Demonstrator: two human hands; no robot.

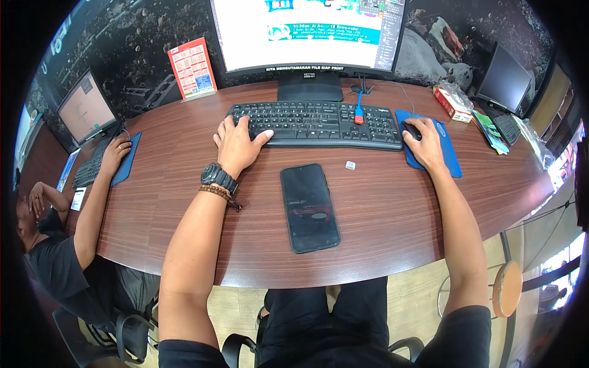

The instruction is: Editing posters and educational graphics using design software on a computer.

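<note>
Keyboard (307,126) and mouse (413,130) partly covered at twelve and two o'clock

Seen as a clock face, the view has the left hand (238,147) at ten, fingers spread over the keyboard's left end and thumb at its front edge. Its grip is released, holding nothing; the keys beneath are hidden, and I cannot tell whether any is pressed. Between two and three, the right hand (425,147) grasps the black mouse, whose rear lies out of sight under the palm. It sits on a blue pad (453,161), its middle masked by hand and wrist.

At twelve, the monitor (257,46) is cut off by the upper edge; much of its content is too fine to make out. A red plug (359,119) on a blue cable lies across keys toward one o'clock, hiding a few. Just below centre, toward six, a phone (310,208) lies on the desk (245,260); its dark glass shows faint marks, perhaps reflections. A small pale cube (350,165) rests near the keyboard, its markings unclear.

At eight, a co-worker (61,276) fades into the dark rim, one hand raised to the head; whatever the other hand covers cannot be made out. A stool (508,288) stands at four, its legs partly lost.
</note>
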